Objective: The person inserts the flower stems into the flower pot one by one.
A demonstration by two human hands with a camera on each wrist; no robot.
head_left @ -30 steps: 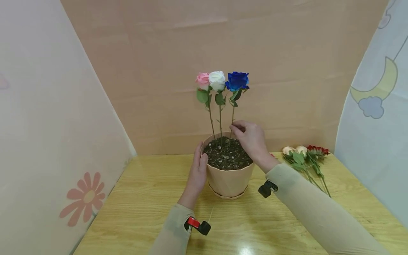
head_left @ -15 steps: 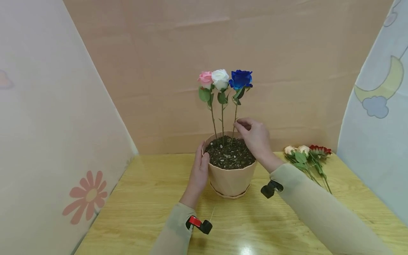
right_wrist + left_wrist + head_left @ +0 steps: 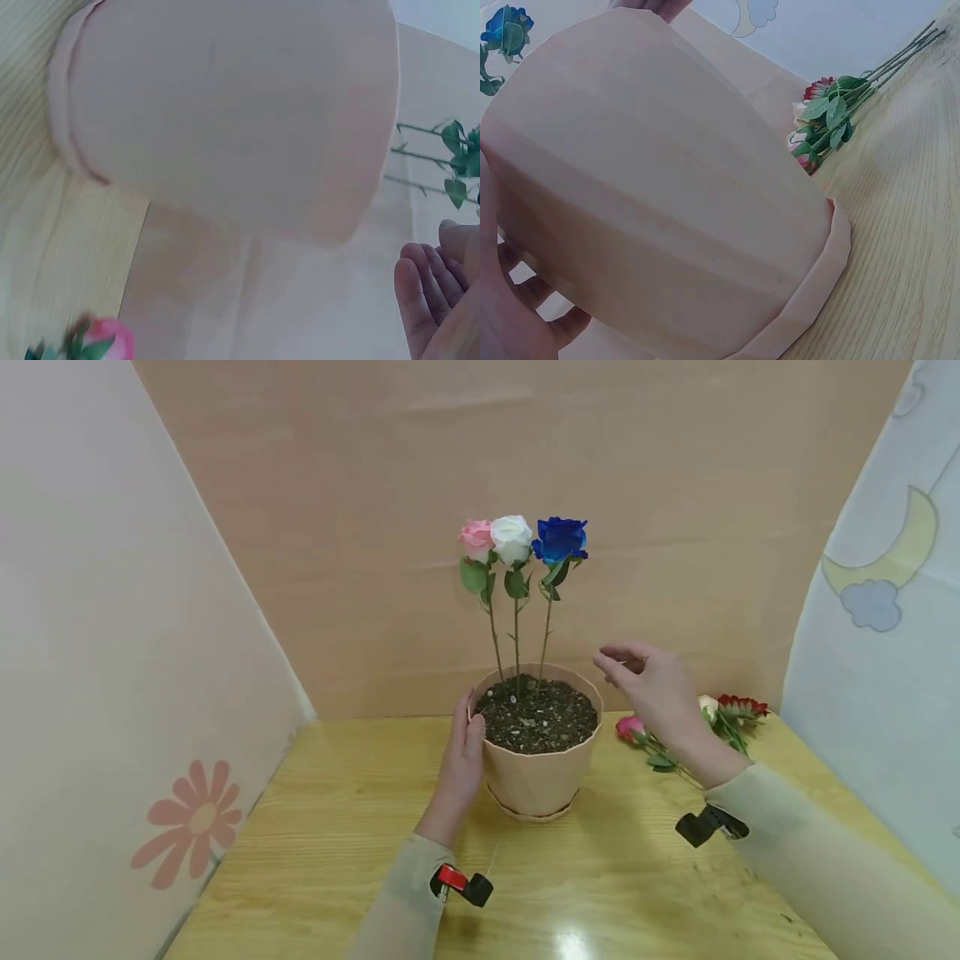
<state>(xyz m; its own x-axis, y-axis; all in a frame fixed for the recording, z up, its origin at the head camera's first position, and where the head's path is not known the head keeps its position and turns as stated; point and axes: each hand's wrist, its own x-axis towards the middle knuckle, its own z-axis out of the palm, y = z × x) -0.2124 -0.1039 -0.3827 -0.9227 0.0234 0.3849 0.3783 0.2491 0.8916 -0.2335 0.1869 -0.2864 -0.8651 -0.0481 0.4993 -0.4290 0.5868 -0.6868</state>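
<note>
In the head view a beige flowerpot full of dark soil stands on its saucer. A pink rose, a white rose and a blue rose rise upright from the soil near the back. My left hand holds the pot by its left side, thumb at the rim; the left wrist view shows fingers reaching round the wall. My right hand hovers right of the pot, apart from the blue rose's stem, fingers loosely bent and holding nothing.
Several cut flowers lie on the wooden table at right: a bright pink rose, a cream one and a dark red bloom, partly behind my right arm. A tan backdrop stands close behind the pot.
My right hand has let go of the blue rose's stem and moved right, away from the pot. The blue rose stays standing. My left hand keeps its place on the pot.
</note>
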